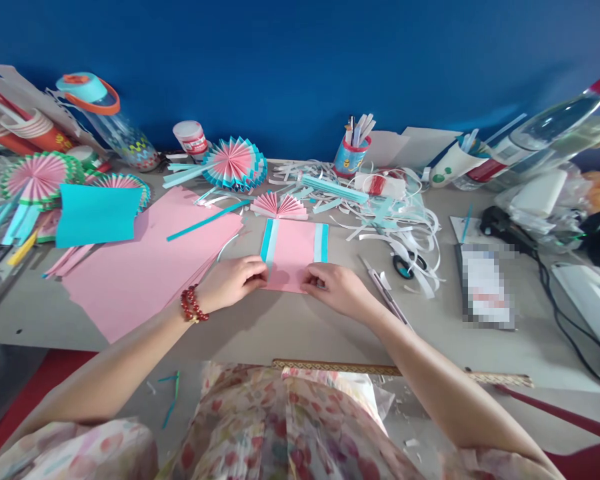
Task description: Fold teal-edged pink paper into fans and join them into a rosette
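A small pink paper sheet with light and teal blue strips along both side edges lies flat on the grey table. My left hand, with a red bead bracelet at the wrist, pinches the sheet's near left corner. My right hand pinches the near right corner. Both hands have fingers pressed together on the paper's near edge. A half-open pink pleated fan lies just beyond the sheet.
A stack of large pink sheets and a teal sheet lie left. Finished paper fans sit behind. Paper scraps, scissors, a pen cup, bottles and cables crowd the right. A ruler lies at the near edge.
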### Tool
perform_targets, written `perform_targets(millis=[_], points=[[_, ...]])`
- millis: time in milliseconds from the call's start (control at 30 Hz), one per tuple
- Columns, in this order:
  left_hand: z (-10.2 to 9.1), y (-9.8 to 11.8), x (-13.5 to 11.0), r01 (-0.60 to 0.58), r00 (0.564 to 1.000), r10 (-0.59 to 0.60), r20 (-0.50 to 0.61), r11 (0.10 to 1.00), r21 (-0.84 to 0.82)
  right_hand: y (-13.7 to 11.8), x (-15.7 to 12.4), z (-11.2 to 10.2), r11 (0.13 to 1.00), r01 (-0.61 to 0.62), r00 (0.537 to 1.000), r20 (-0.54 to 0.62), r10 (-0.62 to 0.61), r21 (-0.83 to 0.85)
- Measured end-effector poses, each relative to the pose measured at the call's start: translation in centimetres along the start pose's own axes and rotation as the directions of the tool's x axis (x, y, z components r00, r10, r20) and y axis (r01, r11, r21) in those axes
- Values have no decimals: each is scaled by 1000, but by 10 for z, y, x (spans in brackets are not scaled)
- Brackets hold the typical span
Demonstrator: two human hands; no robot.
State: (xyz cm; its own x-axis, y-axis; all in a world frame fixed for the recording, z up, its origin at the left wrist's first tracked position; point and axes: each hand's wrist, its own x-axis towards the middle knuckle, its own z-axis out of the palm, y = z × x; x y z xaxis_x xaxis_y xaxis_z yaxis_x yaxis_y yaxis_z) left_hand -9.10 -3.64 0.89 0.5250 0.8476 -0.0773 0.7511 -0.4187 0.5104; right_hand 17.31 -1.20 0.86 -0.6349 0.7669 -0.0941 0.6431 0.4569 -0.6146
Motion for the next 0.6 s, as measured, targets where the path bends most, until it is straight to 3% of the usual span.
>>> perform_targets(millis=[333,600], points=[[0,0,1,-6,1000,6,2,1000,-2,10,-2,-8,988,92,993,59,-100,127],[1,0,0,4,1000,-4,7,1000,4,8,-1,-9,988,121,990,65,-128,100]])
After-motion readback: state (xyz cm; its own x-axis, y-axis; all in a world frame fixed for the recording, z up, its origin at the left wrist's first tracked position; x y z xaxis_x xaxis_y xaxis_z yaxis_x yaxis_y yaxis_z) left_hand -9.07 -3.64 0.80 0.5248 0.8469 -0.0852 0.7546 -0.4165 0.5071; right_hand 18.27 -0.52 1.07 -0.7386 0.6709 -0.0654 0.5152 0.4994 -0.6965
